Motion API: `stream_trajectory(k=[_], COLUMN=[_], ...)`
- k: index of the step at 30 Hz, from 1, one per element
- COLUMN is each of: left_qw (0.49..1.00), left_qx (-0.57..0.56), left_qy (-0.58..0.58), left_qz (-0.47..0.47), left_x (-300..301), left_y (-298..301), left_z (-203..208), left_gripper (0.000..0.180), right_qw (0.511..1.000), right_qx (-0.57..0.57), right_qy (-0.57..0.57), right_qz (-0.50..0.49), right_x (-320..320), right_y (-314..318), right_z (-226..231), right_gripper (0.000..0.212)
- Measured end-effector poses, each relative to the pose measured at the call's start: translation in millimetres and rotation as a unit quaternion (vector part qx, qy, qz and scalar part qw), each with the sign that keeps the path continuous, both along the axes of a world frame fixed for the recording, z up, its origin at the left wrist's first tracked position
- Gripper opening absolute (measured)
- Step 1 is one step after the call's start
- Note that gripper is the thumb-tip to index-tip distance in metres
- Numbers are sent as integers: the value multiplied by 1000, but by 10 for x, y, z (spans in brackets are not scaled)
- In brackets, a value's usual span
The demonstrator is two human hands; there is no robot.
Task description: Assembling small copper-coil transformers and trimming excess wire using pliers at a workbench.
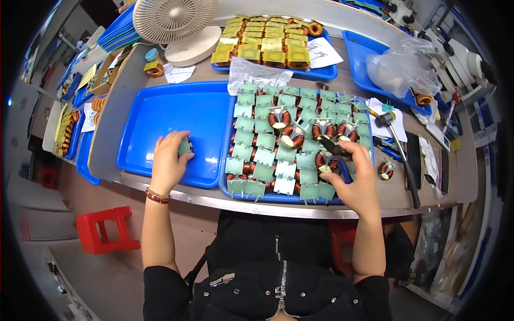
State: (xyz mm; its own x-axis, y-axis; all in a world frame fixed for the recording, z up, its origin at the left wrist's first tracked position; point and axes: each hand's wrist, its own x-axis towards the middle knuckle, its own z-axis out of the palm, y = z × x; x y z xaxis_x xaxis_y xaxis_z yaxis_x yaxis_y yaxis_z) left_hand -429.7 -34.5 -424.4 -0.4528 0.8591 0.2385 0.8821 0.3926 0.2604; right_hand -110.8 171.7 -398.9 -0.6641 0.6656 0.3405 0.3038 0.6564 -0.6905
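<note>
My left hand (172,160) is over the blue tray (142,115) on the left. Its fingers close around a small coil with a green board (184,145), mostly hidden by the hand. My right hand (356,179) is above the right-hand blue tray (227,176), closed on a black-and-blue hand tool (344,167) that looks like pliers. Its thumb is beside a copper-wound ring coil (324,160); I cannot tell whether they touch. Rows of green-board coils (265,156) fill that tray, and several ring coils (292,137) lie on top with their pale inner sides up.
A white fan (175,18) stands at the back left. Behind the trays are yellow-topped coils (273,56) in another tray. On the right lie a hammer (399,144), a loose ring coil (385,169) and a plastic bag (401,69). A red stool (107,230) stands below, left.
</note>
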Motion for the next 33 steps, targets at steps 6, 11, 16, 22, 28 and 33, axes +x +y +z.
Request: stream_trajectory(k=[6,11,16,22,28,33], left_qw=[995,706,553,538,550,562], left_qx=[71,249,196,172,210,226], left_qy=[-67,-640,-757,-764,-779,-753], left_qz=[-16,-171,-288,-313,-215,-255], left_x=[116,536,939,1116,1412,1434], left_y=[77,190,341,407,265,255], left_z=[157,449,485,641,582,486], left_gripper=[49,74,108,108,86,78], right_qw=[997,977,943,925,932,934], right_qx=[71,-65,-45,-25,8,-10], right_qy=[8,189,189,239,258,264], right_qz=[0,70,270,295,254,239], right_x=[66,55,-356,-371,-324,-306], right_y=[0,-225,-549,-581,-557,-579], right_z=[-27,83,310,273,228,232], right_gripper=[61,65,56,49,50,43])
